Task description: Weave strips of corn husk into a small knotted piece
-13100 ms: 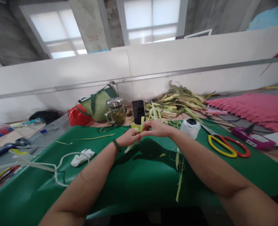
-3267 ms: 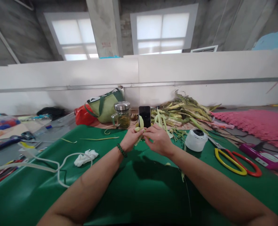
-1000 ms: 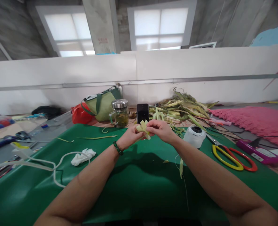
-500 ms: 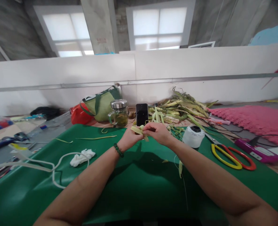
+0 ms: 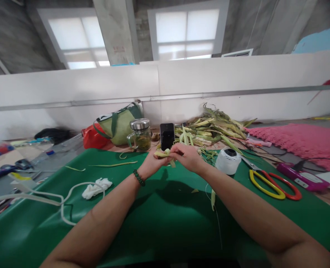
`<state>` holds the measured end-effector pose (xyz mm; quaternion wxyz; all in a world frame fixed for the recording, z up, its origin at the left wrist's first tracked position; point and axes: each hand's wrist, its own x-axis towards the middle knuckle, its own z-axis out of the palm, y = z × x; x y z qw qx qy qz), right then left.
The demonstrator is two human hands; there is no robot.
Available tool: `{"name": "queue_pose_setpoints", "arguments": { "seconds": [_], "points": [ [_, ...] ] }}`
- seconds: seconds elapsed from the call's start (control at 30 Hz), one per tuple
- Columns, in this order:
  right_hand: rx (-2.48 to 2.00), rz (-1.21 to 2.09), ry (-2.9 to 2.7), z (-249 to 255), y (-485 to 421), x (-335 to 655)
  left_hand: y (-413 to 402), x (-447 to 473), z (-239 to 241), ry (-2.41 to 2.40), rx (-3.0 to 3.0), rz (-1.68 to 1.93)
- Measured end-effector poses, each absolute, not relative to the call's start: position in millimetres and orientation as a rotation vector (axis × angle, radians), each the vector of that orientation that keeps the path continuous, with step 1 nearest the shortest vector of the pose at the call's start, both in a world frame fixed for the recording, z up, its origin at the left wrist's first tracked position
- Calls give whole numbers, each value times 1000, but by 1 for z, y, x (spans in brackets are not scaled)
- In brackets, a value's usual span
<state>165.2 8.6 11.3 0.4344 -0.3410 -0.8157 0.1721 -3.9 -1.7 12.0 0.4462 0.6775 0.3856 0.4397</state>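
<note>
Has the pale husk strip [image 5: 161,154], spread like a star a second ago, folded narrower now in the closed fingertips of left hand [image 5: 151,163] and right hand [image 5: 189,158], just before the phone [image 5: 167,137], left of the spool [image 5: 227,162], above open green worktop [image 5: 165,219] toward the near edge.

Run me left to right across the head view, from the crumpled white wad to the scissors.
Crumpled white wad → lidded glass mug → left hand → pale green strip, pinched by both hands → right hand → white spool → scissors.
</note>
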Motion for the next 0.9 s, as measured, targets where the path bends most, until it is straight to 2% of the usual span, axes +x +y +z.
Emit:
{"name": "queue_pose_setpoints", "arguments": {
  "seconds": [0.13, 0.33, 0.47, 0.9],
  "points": [
    [-683, 329, -2188, 18, 5, 172, 0, -6, 11, 960, 1433, 1155],
    [-556, -82, -2307, 15, 6, 171, 1, -5, 12, 912, 1239, 1179],
    [-466, -85, -2292, 13, 10, 169, 4, -6, 8, 922, 1229, 1182],
    [-607, -9, -2437, 18, 7, 176, 7, -2, 5, 908, 1353, 1329]
  ]
}}
